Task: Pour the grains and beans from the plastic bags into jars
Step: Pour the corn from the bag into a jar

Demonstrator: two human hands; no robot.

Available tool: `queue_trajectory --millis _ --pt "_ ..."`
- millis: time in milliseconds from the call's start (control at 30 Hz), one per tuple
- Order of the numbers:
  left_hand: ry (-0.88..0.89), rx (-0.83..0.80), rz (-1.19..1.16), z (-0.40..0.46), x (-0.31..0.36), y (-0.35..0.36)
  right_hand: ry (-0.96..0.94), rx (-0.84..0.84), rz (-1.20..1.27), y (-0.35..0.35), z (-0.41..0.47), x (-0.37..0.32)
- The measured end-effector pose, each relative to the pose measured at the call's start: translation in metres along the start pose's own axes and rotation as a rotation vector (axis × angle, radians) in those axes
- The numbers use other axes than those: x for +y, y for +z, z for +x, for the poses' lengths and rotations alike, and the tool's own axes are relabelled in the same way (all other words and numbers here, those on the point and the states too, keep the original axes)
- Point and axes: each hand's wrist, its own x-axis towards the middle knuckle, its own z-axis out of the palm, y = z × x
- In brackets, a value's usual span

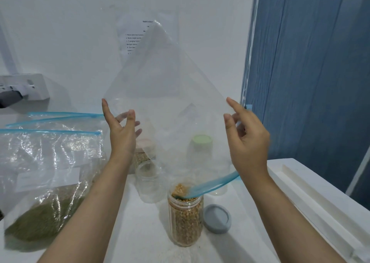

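Left hand (122, 130) and right hand (247, 140) pinch the upturned clear bag (168, 102). Bag mouth rests in the filled jar (185, 214). Grey lid (217, 217) lies just right of the jar.

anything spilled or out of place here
No spill shows. The jar is full to the brim, with grain heaped at its mouth under the nearly empty bag that the left hand and right hand hold up. Its likely grey lid lies beside it.

Clear glossy plastic bag (170, 102); transparent plastic jar (185, 218); matt grey lid (217, 218).
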Motion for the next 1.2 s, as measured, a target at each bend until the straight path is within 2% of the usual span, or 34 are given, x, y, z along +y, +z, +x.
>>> queue_trajectory --millis 300,467,1200 --pt "0.012 -0.020 0.061 -0.009 0.005 0.004 0.042 0.032 0.038 -0.006 -0.003 0.007" --pt "-0.089 -0.102 0.045 -0.038 -0.011 0.012 0.045 0.034 0.042 -0.007 -0.010 0.010" --pt "0.085 -0.162 0.169 -0.043 0.004 0.033 0.125 0.045 0.012 -0.022 -0.025 0.025"
